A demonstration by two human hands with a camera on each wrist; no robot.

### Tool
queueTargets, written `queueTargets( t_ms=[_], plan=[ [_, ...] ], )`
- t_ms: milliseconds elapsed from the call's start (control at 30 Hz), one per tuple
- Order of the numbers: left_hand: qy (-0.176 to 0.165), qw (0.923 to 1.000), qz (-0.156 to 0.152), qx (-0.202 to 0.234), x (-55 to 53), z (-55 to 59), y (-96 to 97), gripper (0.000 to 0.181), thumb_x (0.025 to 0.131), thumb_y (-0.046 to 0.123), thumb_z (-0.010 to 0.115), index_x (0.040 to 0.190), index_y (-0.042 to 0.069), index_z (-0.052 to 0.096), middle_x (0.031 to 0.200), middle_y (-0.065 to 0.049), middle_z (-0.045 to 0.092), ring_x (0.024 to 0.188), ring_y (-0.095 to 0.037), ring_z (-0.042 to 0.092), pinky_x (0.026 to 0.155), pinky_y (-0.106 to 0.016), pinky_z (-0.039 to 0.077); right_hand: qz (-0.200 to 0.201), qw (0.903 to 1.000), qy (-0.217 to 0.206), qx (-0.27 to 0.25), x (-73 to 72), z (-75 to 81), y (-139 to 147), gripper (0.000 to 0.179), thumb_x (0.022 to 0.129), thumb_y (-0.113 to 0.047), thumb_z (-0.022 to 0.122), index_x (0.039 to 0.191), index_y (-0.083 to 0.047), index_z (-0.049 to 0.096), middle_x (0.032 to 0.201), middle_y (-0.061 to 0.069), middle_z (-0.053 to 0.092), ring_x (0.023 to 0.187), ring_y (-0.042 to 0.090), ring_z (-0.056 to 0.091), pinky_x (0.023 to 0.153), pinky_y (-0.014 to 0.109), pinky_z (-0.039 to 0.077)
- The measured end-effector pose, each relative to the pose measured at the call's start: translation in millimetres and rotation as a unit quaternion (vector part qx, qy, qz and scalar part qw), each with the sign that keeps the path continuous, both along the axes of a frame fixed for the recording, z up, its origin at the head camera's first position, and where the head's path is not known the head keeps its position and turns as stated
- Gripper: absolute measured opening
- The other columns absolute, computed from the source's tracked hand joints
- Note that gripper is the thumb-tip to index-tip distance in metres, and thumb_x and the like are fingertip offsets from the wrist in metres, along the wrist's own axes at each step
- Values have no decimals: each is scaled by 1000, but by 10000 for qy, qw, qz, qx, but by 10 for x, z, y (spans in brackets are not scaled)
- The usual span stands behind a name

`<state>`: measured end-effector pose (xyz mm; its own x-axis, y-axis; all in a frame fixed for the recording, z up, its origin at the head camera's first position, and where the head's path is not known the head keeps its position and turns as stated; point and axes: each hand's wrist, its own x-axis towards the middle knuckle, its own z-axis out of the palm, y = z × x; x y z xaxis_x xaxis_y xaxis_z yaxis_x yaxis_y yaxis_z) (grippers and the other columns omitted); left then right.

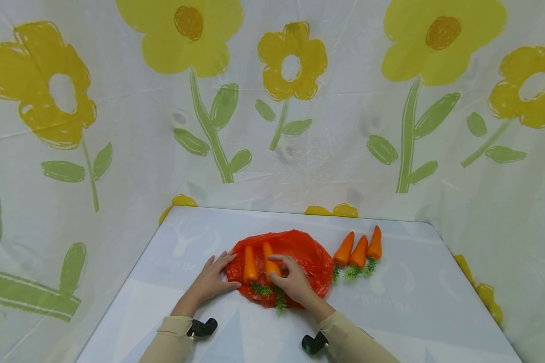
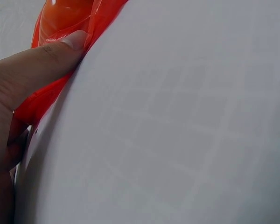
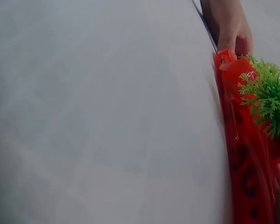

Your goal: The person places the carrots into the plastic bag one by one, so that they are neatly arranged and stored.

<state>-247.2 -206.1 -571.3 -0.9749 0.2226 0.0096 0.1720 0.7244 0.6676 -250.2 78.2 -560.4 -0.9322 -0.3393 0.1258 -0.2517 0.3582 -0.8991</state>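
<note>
A red plastic bag [image 1: 306, 252] lies spread on the table, with two toy carrots on it, their leafy green tops toward the person. My right hand [image 1: 295, 282] pinches the right-hand carrot [image 1: 268, 254] between thumb and fingers. The other carrot [image 1: 250, 264] lies just left of it. With fingers spread, my left hand [image 1: 213, 277] rests on the bag's left edge; its thumb [image 2: 60, 53] presses the red plastic in the left wrist view. In the right wrist view a carrot's green top [image 3: 270, 95] stands over the bag [image 3: 247, 172], and only fingertips of the right hand show.
Three more toy carrots [image 1: 358, 254] lie side by side right of the bag, their green tops nearest the person. The white table [image 1: 418, 302] has faint printed marks. A curtain with yellow flowers [image 1: 318, 166] hangs around its back and sides. Dark wrist cameras [image 1: 203, 327] sit at both sleeves.
</note>
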Motion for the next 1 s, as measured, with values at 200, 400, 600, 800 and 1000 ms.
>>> queueTargets(
  t_ms=[200, 400, 600, 800, 1000],
  plan=[
    [50, 10000, -52, 0, -7, 0, 4, 91, 79, 46, 86, 154, 16, 46, 162, -7, 37, 154, -36, 18, 123, -61, 11, -2, 9999, -104, -63, -19, -7, -33, 39, 96, -28, 70, 134, -25, 63, 125, 5, 54, 97, 21, 51, 79, 30, 51],
    [24, 10000, -28, -6, -6, 1, -1, 90, 79, 46, 86, 154, 15, 47, 162, -8, 37, 154, -38, 18, 122, -62, 12, 34, 9998, -180, -12, -21, -2, -87, 40, 95, -30, 70, 134, -24, 63, 130, 6, 54, 98, 21, 53, 79, 29, 52],
    [56, 10000, -59, -45, 0, -10, -16, 90, 78, 45, 86, 154, 15, 47, 163, -9, 36, 154, -38, 18, 123, -61, 12, 35, 9996, -248, 161, -30, 1, -131, 41, 94, -30, 70, 133, -24, 63, 128, 6, 55, 100, 22, 53, 81, 33, 52],
    [73, 10000, -56, -1, -2, -1, -11, 90, 78, 46, 86, 153, 15, 47, 162, -11, 36, 154, -41, 17, 122, -63, 13, -9, 9992, -288, 278, -59, -3, -163, 41, 94, -31, 71, 134, -24, 63, 130, 6, 55, 102, 22, 53, 86, 38, 52],
    [123, 9999, -90, 10, -2, 3, -8, 90, 79, 47, 85, 153, 14, 47, 162, -12, 37, 153, -40, 18, 122, -62, 12, -25, 9988, -259, 422, -70, 20, -195, 42, 94, -31, 71, 134, -23, 64, 129, 5, 55, 101, 21, 53, 85, 37, 50]
  ],
)
